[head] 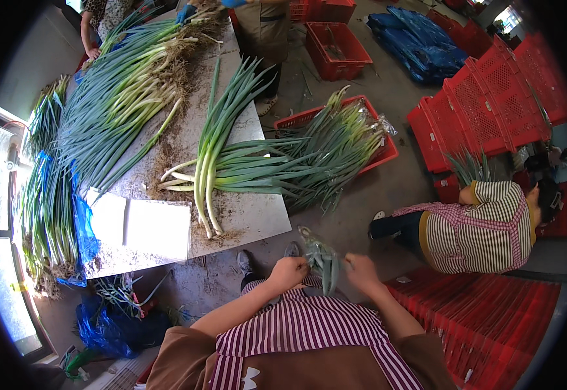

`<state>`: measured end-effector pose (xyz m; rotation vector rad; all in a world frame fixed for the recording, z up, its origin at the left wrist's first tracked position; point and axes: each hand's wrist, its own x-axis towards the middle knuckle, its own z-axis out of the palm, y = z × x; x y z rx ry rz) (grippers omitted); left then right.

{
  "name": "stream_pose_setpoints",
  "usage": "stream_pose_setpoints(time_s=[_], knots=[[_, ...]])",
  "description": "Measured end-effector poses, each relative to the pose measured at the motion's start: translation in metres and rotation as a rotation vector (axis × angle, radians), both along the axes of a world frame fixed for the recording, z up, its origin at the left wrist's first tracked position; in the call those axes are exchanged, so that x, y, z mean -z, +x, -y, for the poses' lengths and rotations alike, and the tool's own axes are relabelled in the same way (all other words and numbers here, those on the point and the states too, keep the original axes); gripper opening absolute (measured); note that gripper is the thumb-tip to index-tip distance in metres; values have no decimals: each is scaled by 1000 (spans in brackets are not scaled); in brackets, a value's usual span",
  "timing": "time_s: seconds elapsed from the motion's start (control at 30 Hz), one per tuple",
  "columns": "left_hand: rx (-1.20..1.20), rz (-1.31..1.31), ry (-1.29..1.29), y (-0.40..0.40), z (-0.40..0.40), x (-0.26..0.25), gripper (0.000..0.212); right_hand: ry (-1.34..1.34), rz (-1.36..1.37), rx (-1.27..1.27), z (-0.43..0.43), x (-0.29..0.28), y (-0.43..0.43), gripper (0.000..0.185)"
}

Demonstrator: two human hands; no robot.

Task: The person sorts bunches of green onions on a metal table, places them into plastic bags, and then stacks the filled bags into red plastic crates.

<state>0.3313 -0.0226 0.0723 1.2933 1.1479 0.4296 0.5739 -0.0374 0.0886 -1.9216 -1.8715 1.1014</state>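
My left hand [288, 272], closed into a fist, is at the left edge of a small bundle of green onions in clear plastic film [321, 263]. On the bundle's right side is my right hand [360, 271], its fingers curled at the film. The bundle hangs between both hands, over the striped apron. Beyond, on the white table [259, 219], loose green onions [210, 156] lie crossed over others [259, 165]. Stacked clear plastic bags [159, 226] lie near the table's front edge.
A large heap of green onions [117, 107] covers the table's far left. A red crate [391, 146] holds wrapped bundles. Stacked red crates [488, 97] stand at right, with a person [478, 229] bending beside them. Another person [264, 29] works across the table.
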Motion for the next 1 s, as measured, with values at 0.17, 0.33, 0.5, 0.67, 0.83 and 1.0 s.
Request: stream_pose_setpoints(time_s=[0.17,0.33,0.5,0.67,0.83,1.0], knots=[[48,169,-19,9,-5,1,20,365,-140,91,-8,-60,-3,25],[164,68,100,20,-34,-32,24,142,-155,237,-3,-42,14,22],[171,-224,500,24,-47,-17,20,200,-89,172,-17,-29,12,26],[250,282,-210,28,-39,-53,16,248,-485,412,-24,-74,18,29],[304,177,487,53,-19,-87,22,173,-522,400,-42,-81,42,24],[376,416,379,80,1,-74,28,53,-698,543,-39,-97,58,19]])
